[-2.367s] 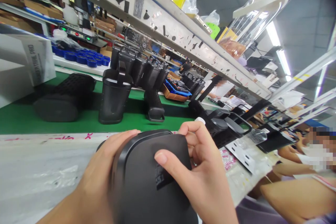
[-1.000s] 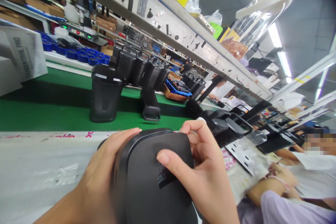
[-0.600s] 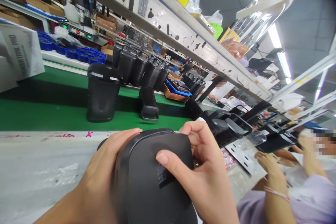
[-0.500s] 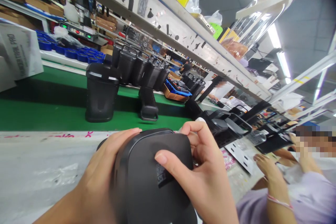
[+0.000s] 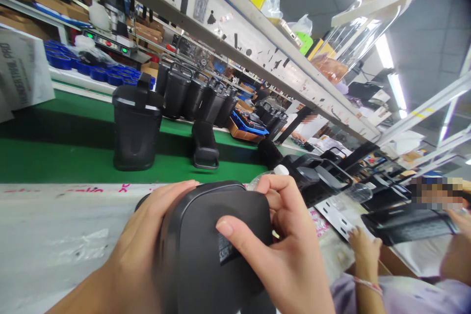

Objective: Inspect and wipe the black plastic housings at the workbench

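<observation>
A black speaker body [image 5: 198,250] with rounded corners fills the bottom middle of the head view, its end face turned towards me. My left hand [image 5: 143,250] wraps its left side, fingertips over the top edge. My right hand [image 5: 283,255] grips the right side, with the thumb pressed on a small dark label [image 5: 225,251] on the end face. On the green conveyor belt [image 5: 55,157] behind stand an upright black speaker [image 5: 135,127] and a smaller black part [image 5: 204,149].
A row of black speakers [image 5: 195,100] stands behind the belt, blue rings [image 5: 106,76] farther left, a white box [image 5: 22,76] at the far left. To the right a co-worker's hands hold a black speaker [image 5: 408,223]. A shelf [image 5: 257,54] runs overhead.
The upright speaker, the small part and the white box have drifted left on the belt. The co-worker at the right has lifted a black speaker into view. My grip is nearly unchanged.
</observation>
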`<state>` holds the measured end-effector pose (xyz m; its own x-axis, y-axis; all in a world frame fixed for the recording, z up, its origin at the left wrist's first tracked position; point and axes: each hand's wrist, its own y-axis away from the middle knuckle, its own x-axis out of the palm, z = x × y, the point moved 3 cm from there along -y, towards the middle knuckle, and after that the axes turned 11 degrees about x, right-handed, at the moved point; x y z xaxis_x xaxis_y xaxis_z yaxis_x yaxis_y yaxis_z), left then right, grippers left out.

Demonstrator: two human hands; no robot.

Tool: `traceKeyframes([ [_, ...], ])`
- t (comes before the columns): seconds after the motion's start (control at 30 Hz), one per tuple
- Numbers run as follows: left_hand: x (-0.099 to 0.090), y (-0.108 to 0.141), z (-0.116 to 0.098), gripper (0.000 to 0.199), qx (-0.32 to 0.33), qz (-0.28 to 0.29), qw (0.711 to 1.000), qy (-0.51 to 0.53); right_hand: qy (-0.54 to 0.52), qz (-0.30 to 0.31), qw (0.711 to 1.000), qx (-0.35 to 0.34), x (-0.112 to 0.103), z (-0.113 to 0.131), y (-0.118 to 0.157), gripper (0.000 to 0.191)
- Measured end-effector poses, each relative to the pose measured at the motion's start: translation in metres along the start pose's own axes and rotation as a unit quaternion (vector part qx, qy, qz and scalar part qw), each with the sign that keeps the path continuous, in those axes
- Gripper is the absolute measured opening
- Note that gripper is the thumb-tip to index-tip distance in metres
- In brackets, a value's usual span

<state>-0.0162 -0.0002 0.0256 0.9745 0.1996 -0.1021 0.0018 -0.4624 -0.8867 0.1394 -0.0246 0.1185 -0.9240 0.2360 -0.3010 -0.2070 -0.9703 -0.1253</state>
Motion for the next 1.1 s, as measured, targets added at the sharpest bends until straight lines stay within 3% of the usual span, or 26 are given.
traceKeyframes([
  [0.17, 0.003, 0.0, 0.001, 0.05, -0.054, -0.02, 0.998, 0.03, -0.007, -0.007, 1.0, -0.011, 0.0, 0.001, 0.0, 0.039],
  [0.37, 0.002, -0.002, 0.001, 0.051, -0.017, -0.022, 0.999, 0.023, 0.046, -0.014, 0.997, -0.056, -0.001, 0.004, -0.002, 0.038],
  [0.47, -0.001, 0.001, 0.004, 0.056, -0.035, -0.017, 0.999, 0.022, 0.085, 0.0, 0.992, -0.098, -0.002, 0.003, -0.005, 0.04],
  [0.57, -0.003, 0.002, 0.006, 0.048, -0.029, 0.001, 0.999, 0.018, 0.106, 0.003, 0.987, -0.121, -0.002, 0.001, -0.007, 0.04],
  [0.7, -0.003, -0.002, 0.004, 0.079, -0.014, -0.003, 1.0, 0.007, 0.11, 0.0, 0.986, -0.126, -0.002, -0.001, -0.008, 0.042],
  [0.83, -0.003, -0.008, 0.002, 0.072, -0.036, -0.026, 0.999, 0.013, 0.125, 0.012, 0.983, -0.134, -0.001, -0.002, -0.009, 0.041],
  [1.1, -0.009, -0.01, 0.007, 0.08, -0.027, -0.009, 1.0, 0.004, 0.188, -0.012, 0.963, -0.194, 0.002, 0.003, -0.009, 0.041],
])
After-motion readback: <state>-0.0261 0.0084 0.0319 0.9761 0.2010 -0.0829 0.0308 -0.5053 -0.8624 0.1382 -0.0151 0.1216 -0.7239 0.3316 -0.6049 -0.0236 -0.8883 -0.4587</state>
